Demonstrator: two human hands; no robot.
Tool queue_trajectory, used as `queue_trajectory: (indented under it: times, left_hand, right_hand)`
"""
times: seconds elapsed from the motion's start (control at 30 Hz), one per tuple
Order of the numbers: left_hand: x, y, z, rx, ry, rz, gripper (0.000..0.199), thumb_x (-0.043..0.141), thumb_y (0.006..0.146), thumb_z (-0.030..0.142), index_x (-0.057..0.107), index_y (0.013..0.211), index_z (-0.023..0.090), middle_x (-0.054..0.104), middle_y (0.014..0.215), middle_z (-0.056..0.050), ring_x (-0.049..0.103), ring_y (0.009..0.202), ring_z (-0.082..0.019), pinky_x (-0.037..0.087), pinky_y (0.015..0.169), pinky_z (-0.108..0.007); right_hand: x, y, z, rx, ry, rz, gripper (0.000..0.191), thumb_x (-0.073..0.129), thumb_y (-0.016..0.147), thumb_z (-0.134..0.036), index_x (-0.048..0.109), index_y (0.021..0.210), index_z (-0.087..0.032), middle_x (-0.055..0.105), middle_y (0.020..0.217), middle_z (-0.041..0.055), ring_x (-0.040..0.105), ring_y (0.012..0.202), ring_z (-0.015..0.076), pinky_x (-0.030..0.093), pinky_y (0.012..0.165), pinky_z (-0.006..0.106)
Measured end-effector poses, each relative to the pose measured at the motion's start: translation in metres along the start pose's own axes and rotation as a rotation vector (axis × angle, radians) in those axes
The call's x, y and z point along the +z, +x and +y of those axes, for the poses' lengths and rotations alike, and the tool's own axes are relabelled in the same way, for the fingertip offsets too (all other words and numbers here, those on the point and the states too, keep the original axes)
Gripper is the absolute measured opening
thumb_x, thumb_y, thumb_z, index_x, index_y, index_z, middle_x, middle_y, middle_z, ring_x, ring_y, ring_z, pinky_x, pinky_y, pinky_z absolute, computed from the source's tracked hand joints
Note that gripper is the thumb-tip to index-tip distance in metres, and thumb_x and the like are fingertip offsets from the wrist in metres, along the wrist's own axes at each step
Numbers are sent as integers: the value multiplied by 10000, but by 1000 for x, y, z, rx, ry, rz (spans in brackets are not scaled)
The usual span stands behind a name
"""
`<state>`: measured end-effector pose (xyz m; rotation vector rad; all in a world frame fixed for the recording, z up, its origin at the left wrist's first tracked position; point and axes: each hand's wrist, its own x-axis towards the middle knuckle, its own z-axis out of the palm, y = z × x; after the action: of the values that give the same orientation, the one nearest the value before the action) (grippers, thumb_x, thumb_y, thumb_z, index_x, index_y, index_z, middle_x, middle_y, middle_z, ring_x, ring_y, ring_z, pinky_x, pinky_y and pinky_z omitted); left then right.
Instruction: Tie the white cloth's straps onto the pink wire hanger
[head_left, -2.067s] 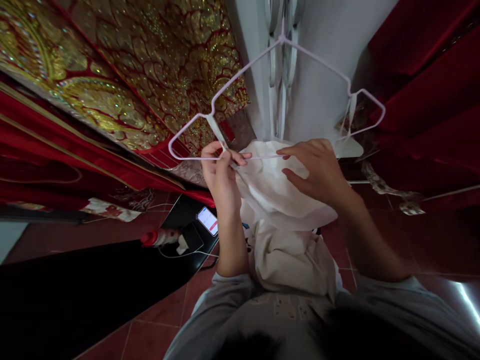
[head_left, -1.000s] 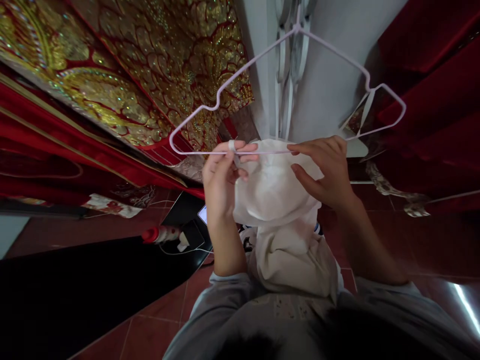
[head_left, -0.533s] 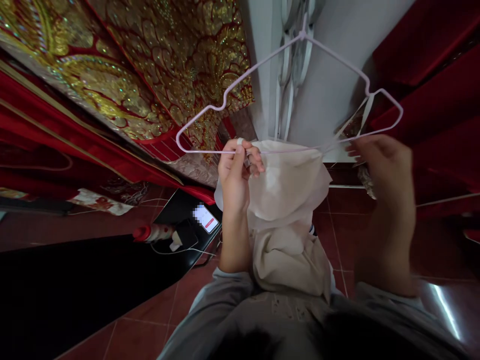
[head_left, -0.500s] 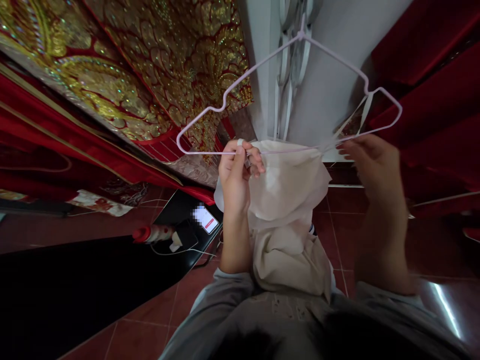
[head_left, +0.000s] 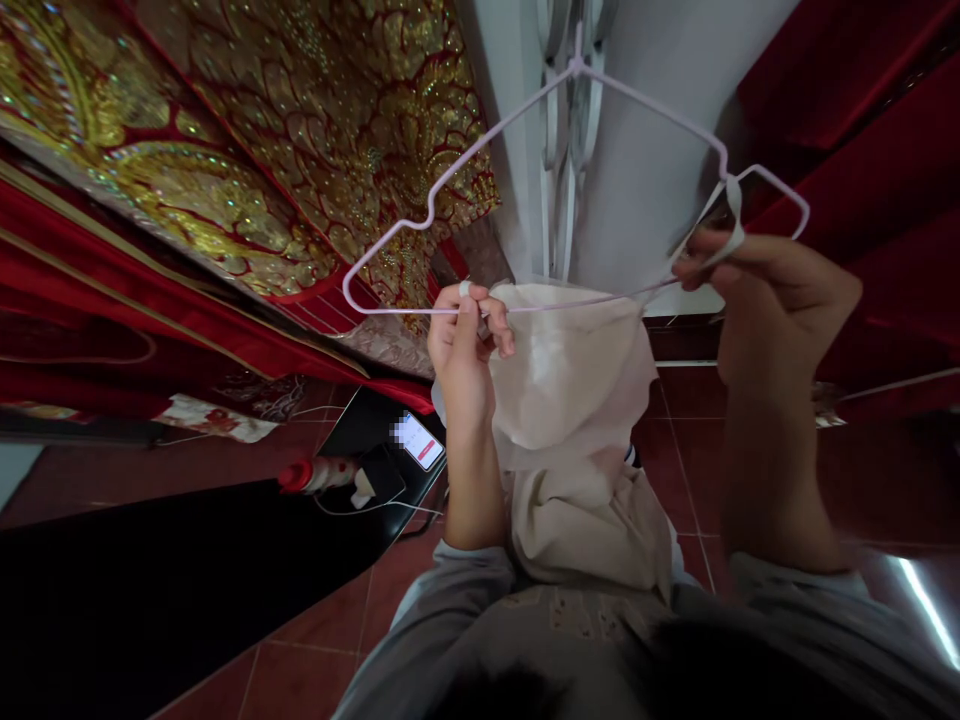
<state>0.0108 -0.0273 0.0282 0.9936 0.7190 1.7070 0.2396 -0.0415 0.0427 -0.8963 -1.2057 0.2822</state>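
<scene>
A pale pink clothes hanger (head_left: 501, 135) is held up in front of me, its bottom bar crossing the cream garment (head_left: 570, 375) that drapes toward my lap. My left hand (head_left: 469, 335) is closed on the bar's left part, thumb against the fingers. At the hanger's right end, a thin white strap (head_left: 735, 205) runs through the notch and slants down to the garment's upper right corner. My right hand (head_left: 780, 290) pinches this strap beside the bar; its fingertips are partly in shadow. Whether the left fingers also grip the cloth, I cannot tell.
Red garments with gold sequins (head_left: 300, 150) hang on the left, dark red cloth (head_left: 885, 160) on the right. A black table (head_left: 225, 560) at lower left bears a lit phone (head_left: 421, 441) and a red-capped bottle (head_left: 319, 474). Behind the hanger is a white panel (head_left: 660, 90).
My right hand has moved right and slightly up, pulling the strap into a wider loop at the notch. The hanger has shifted a little left in view; my left hand keeps its hold.
</scene>
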Motion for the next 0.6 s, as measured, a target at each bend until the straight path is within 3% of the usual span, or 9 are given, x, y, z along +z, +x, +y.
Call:
queue_trajectory:
  times: [0.13,0.23,0.27,0.37,0.43,0.53,0.6]
  left_hand:
    - [0,-2,-2,-5,-22,-34,227,713,987,422,622,929,223,600,690,33,507,482,-91,404,457,-209]
    - [-2,-2,0,-15,-33,-70,218,729,977,409,629,926,223,610,699,30,506,481,-91,399,447,-208]
    - [-2,-2,1,-19,-34,-75,211,727,980,402,629,923,224,611,699,30,503,479,-90,396,445,-208]
    - [-1,-2,3,-42,-15,-49,196,702,1004,379,622,911,226,598,690,31,486,465,-90,389,438,-216]
    - [0,-2,3,-60,0,-14,194,685,1023,357,614,902,224,579,679,34,467,451,-88,386,435,-221]
    - [2,-3,1,-67,-2,18,182,668,1039,327,613,902,220,566,673,39,442,437,-80,375,425,-217]
    - [5,-4,-1,-63,-8,25,169,663,1041,320,619,911,221,564,666,44,433,428,-75,363,413,-207]
  right_hand:
    - [-1,28,21,-93,-4,30,610,592,803,-66,762,1322,-338,781,1284,24,783,1036,207,647,941,405]
    - [-21,42,55,-155,114,-59,753,575,834,-16,647,1461,-426,606,1560,-52,616,1445,206,481,1235,432]
    - [-30,45,69,-168,145,-65,744,581,864,-24,631,1470,-452,568,1592,-67,580,1484,210,435,1269,450]
    - [-61,50,111,-255,113,135,600,690,930,-131,661,1437,-451,606,1535,-53,501,1547,226,434,1236,433]
    - [-75,52,127,-334,126,309,493,771,914,-210,732,1344,-448,685,1412,-60,557,1501,227,476,1171,414]
    - [-72,52,121,-406,144,482,333,814,883,-292,815,1184,-436,778,1253,-76,717,1308,213,506,1136,430]
    - [-54,46,98,-377,118,465,282,799,899,-368,815,1164,-460,793,1241,-88,736,1275,206,533,1119,429]
